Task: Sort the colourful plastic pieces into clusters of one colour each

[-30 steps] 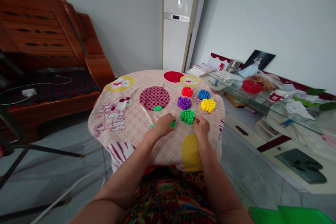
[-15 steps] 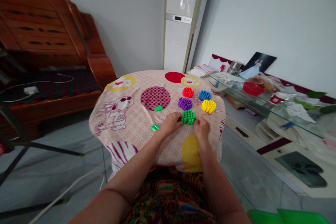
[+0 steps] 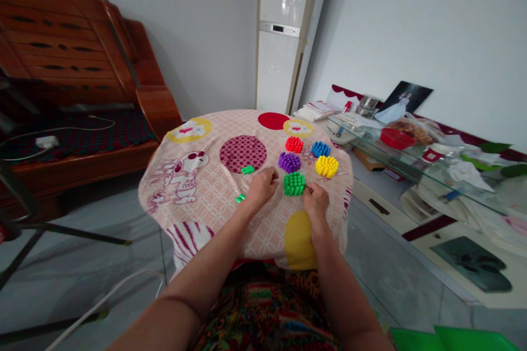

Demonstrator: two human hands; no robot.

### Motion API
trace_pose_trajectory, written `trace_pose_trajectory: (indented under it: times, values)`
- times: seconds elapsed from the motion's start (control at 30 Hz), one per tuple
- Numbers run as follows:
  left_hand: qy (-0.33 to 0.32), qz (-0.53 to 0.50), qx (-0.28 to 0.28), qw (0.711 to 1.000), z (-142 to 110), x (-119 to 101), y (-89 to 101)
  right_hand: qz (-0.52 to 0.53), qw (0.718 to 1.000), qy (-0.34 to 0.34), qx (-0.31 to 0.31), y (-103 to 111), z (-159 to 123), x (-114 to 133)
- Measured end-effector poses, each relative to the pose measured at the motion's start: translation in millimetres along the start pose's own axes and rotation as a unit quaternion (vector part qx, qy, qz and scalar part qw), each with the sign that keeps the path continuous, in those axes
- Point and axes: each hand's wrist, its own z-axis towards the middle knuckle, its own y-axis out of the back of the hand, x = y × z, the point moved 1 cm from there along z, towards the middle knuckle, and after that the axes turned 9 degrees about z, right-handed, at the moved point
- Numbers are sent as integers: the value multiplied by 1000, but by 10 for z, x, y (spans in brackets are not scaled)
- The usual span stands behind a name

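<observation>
A cluster of green bullet-shaped building pieces [image 3: 294, 184] stands on the cloth-covered round table [image 3: 206, 167]. My right hand [image 3: 317, 200] is at its right edge, fingers closed against its side. To the left, and apart from the cluster, is my left hand [image 3: 262, 186], its fingers loosely bent and slightly apart, with nothing visible between them. Some loose green pieces [image 3: 247, 170] lie beyond my left hand, and more green pieces [image 3: 240, 198] are partly covered by it.
Purple [image 3: 290, 162], red [image 3: 294, 145], blue [image 3: 320, 148] and yellow clusters [image 3: 327, 166] stand behind the green one. A glass-topped cabinet [image 3: 436, 167] with a red bowl [image 3: 397, 138] runs along the right. A wooden bench [image 3: 69, 66] is at the left, and green plastic [image 3: 453, 339] shows at lower right.
My left hand has let go of the green cluster and moved left, covering part of the nearer loose pieces. The cluster has turned slightly; my right hand stays beside it.
</observation>
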Motion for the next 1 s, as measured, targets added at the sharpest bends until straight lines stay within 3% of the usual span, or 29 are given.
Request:
trace_pose_trajectory:
  times: [0.1,0.17,0.27,0.37,0.53,0.77,1.0]
  values:
    - [53,71,-35,995,114,272,174,-4,1000,-8,0,0,-3,2]
    - [79,119,-18,990,159,437,243,-2,1000,-7,0,-1,-4,2]
    - [111,161,27,980,162,601,239,5,1000,-5,2,-1,-1,-1]
    - [117,163,28,979,143,656,191,10,1000,-1,4,-1,7,-3]
    - [75,116,23,990,160,546,181,8,1000,1,2,-6,13,-11]
    - [-54,28,78,995,168,142,71,2,1000,5,-1,-3,10,-22]
    - [-56,-11,69,996,227,7,-127,-4,1000,4,2,0,6,-12]
